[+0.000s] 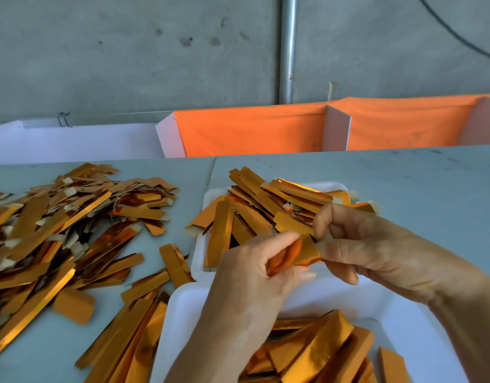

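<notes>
gold foil strip [304, 251] sits mid-frame above the white foam tray [335, 298], left hand [255, 277] and right hand [376, 244] each pinching an end; uneven pressure could crease it crooked or tear the foil.

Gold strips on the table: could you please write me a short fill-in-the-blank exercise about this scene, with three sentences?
1. The left hand and the right hand grip the gold strip, so ____ (number) hands hold it.
2. The near tray and the far tray are both ____ in colour.
3. The biggest pile of strips lies on the table to the ____ of both trays.

Missing words: two; white; left
</notes>
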The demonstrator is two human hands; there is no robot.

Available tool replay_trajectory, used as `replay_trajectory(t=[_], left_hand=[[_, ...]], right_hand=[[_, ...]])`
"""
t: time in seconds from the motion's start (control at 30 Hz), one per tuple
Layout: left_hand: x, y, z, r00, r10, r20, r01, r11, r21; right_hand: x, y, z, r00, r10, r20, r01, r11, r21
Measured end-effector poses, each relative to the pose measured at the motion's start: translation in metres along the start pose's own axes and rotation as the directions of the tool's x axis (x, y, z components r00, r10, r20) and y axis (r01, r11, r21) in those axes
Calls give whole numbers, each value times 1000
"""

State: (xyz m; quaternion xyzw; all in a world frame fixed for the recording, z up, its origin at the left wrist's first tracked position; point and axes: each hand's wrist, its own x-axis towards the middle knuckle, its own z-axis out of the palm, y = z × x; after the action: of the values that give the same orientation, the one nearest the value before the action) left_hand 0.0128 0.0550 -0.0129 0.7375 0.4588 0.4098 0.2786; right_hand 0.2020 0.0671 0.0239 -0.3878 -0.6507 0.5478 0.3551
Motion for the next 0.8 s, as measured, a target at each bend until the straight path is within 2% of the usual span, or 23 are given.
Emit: replay_trajectory(t=[0.07,0.13,0.27,0.4,0.53,0.8], left_hand=[[-1,2,1,998,52,27,-54,994,98],[0,4,2,995,90,43,-96,983,159],[0,4,0,998,65,15,-66,990,124],[0,5,-1,998,65,16,-67,993,102],[0,7,-1,995,86,41,-90,989,117],[-1,11,-1,1000,19,15,-20,995,98]], right_hand=[[2,2,1,1000,13,-19,-14,996,-83],[3,5,1,999,29,-18,-30,997,-69],[1,5,-6,997,50,56,-61,973,224],[3,10,-7,995,71,74,-92,935,343],[5,11,-5,991,96,94,-122,936,331],[6,7,-1,994,108,-3,-104,961,258]])
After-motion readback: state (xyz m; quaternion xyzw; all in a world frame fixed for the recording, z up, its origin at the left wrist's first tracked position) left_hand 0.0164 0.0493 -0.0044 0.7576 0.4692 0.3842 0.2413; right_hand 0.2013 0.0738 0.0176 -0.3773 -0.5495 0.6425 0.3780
